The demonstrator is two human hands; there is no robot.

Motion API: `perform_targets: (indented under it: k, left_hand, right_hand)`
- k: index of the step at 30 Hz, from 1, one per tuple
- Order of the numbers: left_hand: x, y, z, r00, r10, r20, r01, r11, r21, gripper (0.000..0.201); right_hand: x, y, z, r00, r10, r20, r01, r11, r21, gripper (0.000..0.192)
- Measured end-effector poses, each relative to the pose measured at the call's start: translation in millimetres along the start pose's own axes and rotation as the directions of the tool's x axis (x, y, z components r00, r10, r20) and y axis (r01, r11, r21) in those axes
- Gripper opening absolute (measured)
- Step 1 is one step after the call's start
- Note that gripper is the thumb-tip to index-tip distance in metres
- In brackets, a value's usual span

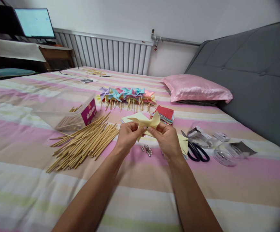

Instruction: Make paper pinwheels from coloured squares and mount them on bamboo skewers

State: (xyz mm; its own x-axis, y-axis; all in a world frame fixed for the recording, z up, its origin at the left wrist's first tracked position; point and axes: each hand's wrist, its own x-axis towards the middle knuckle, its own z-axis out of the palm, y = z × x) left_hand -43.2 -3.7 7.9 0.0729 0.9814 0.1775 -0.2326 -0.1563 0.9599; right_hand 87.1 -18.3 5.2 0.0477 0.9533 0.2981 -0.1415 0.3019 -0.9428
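Between my two hands is a yellow paper pinwheel (147, 121) with curled blades, held above the bed. My left hand (129, 133) pinches its left side, thumb toward its middle. My right hand (166, 137) grips the right side the same way, and both thumb tips nearly meet at the centre. Just below lies a small pile of metal pins (147, 150). Behind the hands sit a pale yellow paper sheet (136, 118) and a stack of coloured paper squares (164, 114) with red on top. More cut yellow paper (183, 145) lies beside my right hand.
Wooden sticks (82, 145) are spread at left, by a clear plastic box (62, 109) with more sticks. Finished pinwheels (125, 95) lie in a row further back. Black-handled scissors (196, 151) and clear round containers (224, 155) are at right, a pink pillow (198, 87) behind.
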Motion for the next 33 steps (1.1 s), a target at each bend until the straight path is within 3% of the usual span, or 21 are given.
perform_targets:
  k: [8,17,33]
  left_hand:
    - [-3.4,4.2,5.7,0.999,0.028,-0.034,-0.027,0.999,0.024,0.026]
    - [-1.8,1.5,3.5,0.999,0.038,-0.018,-0.037,0.998,0.048,0.030]
    - [-1.6,1.0,3.9,0.999,0.032,0.013,-0.033,0.998,0.046,0.029]
  right_hand:
    - [1.8,0.7,-0.8,1.000,0.017,-0.010,-0.017,1.000,0.008,0.022]
    - [2.0,2.6,-4.1,0.995,0.014,0.096,-0.017,0.999,0.029,0.029]
    - [2.1,0.7,-6.1,0.995,0.083,0.059,-0.087,0.993,0.080,0.024]
